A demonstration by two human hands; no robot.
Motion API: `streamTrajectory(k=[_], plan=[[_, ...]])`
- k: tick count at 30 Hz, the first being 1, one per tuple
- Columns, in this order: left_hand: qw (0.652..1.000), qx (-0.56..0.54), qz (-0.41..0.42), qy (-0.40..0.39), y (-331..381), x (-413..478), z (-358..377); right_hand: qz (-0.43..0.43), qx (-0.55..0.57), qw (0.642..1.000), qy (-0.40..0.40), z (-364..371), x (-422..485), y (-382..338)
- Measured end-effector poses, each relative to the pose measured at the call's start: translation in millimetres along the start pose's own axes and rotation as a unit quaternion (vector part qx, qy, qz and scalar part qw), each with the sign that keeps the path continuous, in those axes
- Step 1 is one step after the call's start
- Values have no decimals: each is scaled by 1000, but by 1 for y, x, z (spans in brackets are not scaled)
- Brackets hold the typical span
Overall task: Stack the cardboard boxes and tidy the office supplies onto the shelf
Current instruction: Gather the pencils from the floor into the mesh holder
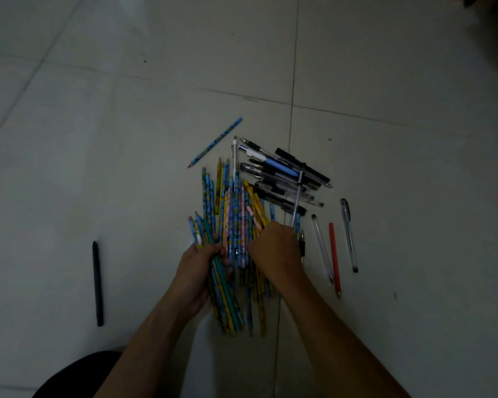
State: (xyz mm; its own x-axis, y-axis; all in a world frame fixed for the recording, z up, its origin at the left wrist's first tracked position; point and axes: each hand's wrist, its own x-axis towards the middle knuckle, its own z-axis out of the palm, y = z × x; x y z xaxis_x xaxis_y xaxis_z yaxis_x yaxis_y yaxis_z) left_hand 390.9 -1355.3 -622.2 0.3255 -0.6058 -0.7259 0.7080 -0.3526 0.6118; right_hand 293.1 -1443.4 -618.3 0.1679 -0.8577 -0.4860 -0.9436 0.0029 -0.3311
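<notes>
A heap of patterned pencils (233, 214), blue, yellow and pink, lies on the pale tiled floor. My left hand (196, 271) grips a bundle of these pencils (226, 300) near their lower ends. My right hand (273, 248) is closed over more pencils in the heap, with a clear pen (297, 196) sticking up from its fingers. A pile of black and clear pens (282, 173) lies just beyond the heap to the right. One blue pencil (215, 142) rests apart, above the heap.
A black marker (97, 282) lies alone on the floor at left. Right of my right hand lie a clear pen (322, 248), a red pen (334, 258) and another clear pen (349, 235). My dark-clothed knee (78, 374) shows bottom left.
</notes>
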Motion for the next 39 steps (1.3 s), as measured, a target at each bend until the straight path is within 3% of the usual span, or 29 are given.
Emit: streamTrajectory(k=[11,15,20,24,29,39], plan=[[1000,6,2,-8,3,-2,1,-6,-48,999,2,1,1,-4],[1000,0,2,-6,4,-2,1,35,35,996,-70,-8,3,7],[1000,14,7,-6,6,-4,4,28,160,978,-133,-22,-5,20],[999,42,15,-12,11,-12,9,43,300,937,-172,-35,-21,28],[996,69,20,-44,18,-49,28,104,490,845,-190,-57,-57,39],[986,118,-6,-118,15,-139,62,129,629,746,-175,-110,-144,70]])
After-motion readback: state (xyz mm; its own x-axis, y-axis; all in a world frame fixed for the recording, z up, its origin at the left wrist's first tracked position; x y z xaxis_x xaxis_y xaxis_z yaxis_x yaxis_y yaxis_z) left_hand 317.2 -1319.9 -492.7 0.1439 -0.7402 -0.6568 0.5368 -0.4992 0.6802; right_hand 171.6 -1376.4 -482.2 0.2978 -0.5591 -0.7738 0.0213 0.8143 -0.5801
